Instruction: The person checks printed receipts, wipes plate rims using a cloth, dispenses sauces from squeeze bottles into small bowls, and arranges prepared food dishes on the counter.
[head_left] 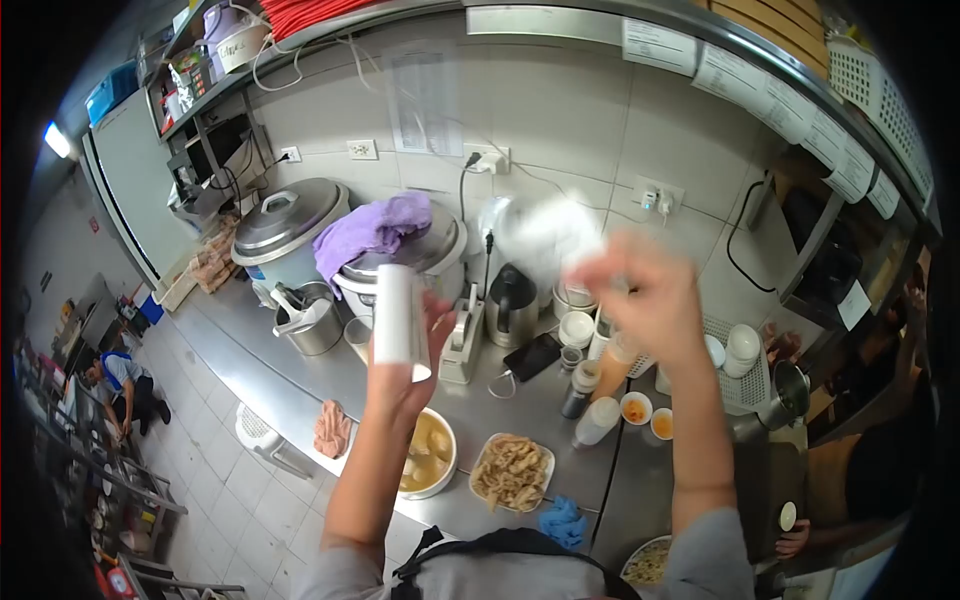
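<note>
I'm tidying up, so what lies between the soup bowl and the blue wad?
In the head view, a white dish of brown food lies between soup bowl and blue wad.

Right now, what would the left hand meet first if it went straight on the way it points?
Probably the large cooker topped by the purple cloth, beyond the white cylinder held in the left hand; depth is hard to judge from this view.

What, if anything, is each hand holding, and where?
Left hand: white cylinder, around its side. Right hand: apparently a blurred white item, by its edge; exact grip unclear.
</note>
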